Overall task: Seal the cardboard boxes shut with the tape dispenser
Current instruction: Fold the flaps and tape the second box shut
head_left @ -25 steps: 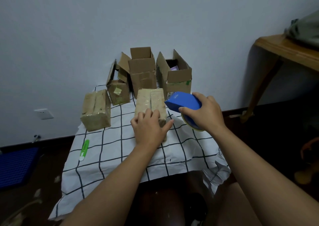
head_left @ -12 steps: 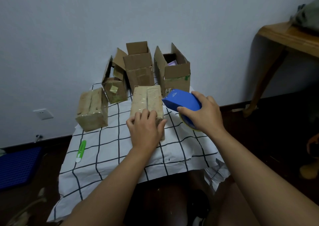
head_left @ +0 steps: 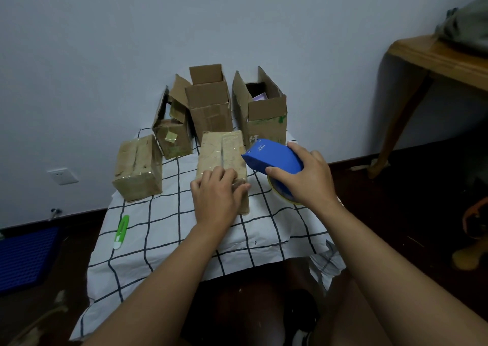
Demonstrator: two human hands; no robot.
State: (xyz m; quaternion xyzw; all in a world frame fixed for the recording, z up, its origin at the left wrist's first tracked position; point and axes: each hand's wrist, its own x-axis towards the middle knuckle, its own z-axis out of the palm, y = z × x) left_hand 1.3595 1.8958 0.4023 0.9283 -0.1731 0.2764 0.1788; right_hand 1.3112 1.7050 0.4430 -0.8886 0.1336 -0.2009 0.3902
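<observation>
Blue plastic forms the body of the tape dispenser point(head_left: 274, 158), gripped in the right hand point(head_left: 307, 177) with the thumb curled along its near side and the fingers wrapped over its top; a roll of yellowish tape point(head_left: 284, 196) shows below the palm. Its nose points left, toward the taped box point(head_left: 224, 155), and lies just beside that box's right edge; whether the two touch cannot be told. The left hand point(head_left: 216, 197) rests palm-down on the near end of the same box, fingers loosely bent over the top and thumb reaching toward its near right corner. A seam runs along the middle of the box top under glossy tape.

A second taped box point(head_left: 137, 168) stands well apart to the left. Along the far edge, near the wall, stand three cardboard boxes with flaps raised: a small open box point(head_left: 171, 134) on the left, a tall open box point(head_left: 208, 102) in the middle, and a wide open box point(head_left: 264, 110) on the right, with something pale inside.

All stand on a surface covered by a white cloth with a black grid point(head_left: 158, 229). A green utility knife point(head_left: 121, 230) lies on the cloth at the near left. A wooden table point(head_left: 435, 57) projects from the far right, and a blue mat point(head_left: 25, 258) lies on the floor at left.
</observation>
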